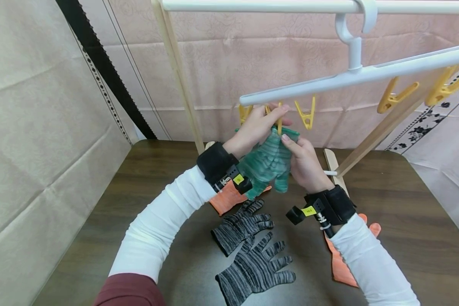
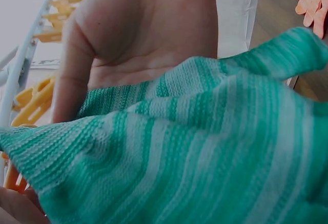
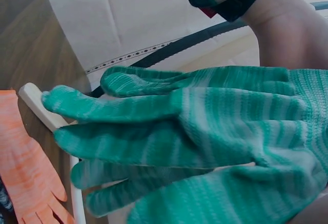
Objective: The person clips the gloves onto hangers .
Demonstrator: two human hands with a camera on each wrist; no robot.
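Green striped knit gloves [image 1: 267, 159] hang below the left end of a pale blue hanger [image 1: 302, 87]. Their layered fingers [image 3: 123, 137] in the right wrist view look like two gloves together. My left hand [image 1: 254, 129] is up at the hanger and pinches a yellow clothespin [image 1: 279, 121] at the gloves' cuff. From the right, my right hand [image 1: 306, 163] pinches the cuff edge between thumb and fingers. Its fingers behind the fabric are hidden. In the left wrist view the green fabric [image 2: 169, 152] covers part of my left hand [image 2: 148, 24].
More yellow clothespins [image 1: 307, 112] hang along the hanger, which hooks on a white rail [image 1: 267, 5] with wooden posts [image 1: 179, 76]. Black-and-grey gloves [image 1: 254, 270] lie on the brown table [image 1: 176, 259]. Orange gloves lie at left [image 1: 227, 199] and under my right forearm [image 1: 342, 265].
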